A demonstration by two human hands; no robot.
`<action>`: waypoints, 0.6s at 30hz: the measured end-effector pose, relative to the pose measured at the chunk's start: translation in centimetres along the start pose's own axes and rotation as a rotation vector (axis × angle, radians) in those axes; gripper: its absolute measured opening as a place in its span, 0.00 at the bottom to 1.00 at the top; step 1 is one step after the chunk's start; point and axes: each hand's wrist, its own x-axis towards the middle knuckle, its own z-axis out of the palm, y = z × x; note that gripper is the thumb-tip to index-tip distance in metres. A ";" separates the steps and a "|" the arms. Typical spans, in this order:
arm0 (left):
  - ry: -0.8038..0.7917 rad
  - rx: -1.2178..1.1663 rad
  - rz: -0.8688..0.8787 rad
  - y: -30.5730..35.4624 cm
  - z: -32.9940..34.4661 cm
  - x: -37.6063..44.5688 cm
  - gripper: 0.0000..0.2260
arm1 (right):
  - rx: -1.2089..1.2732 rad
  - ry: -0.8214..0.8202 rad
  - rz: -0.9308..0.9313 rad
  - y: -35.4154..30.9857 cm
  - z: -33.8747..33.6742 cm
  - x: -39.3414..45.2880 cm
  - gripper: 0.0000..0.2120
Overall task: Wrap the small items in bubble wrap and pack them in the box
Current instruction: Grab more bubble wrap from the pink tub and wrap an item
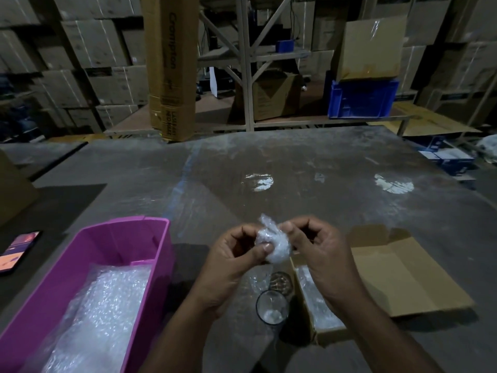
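Pinching a small bundle of bubble wrap (274,244) above the table (322,184), the left hand (236,254) and right hand (314,249) seem to finish wrapping; next it probably goes into the cardboard box (376,278).

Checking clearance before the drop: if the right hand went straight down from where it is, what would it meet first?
Probably the open cardboard box: the right hand, gripping the bubble-wrapped bundle, appears above its near-left corner, though depth is unclear.

Dim warehouse; stacked cartons (96,57) on metal racking (247,76), blue crate (363,99), grey scuffed table (295,168).
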 end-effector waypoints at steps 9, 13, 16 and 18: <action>0.069 0.178 0.081 -0.7 -1.3 -0.2 0.18 | -0.145 -0.317 0.047 0.8 -0.7 -0.5 0.13; 0.073 0.330 0.073 -0.8 -1.9 -0.6 0.10 | -0.150 -0.269 0.082 1.6 -0.9 -0.5 0.12; 0.116 0.364 0.021 -1.2 -2.2 -0.9 0.07 | -0.033 -0.165 0.141 2.6 -1.0 -0.6 0.18; 0.182 0.344 0.000 -1.8 -2.1 -1.0 0.05 | 0.018 -0.169 0.154 3.3 -0.9 -0.8 0.18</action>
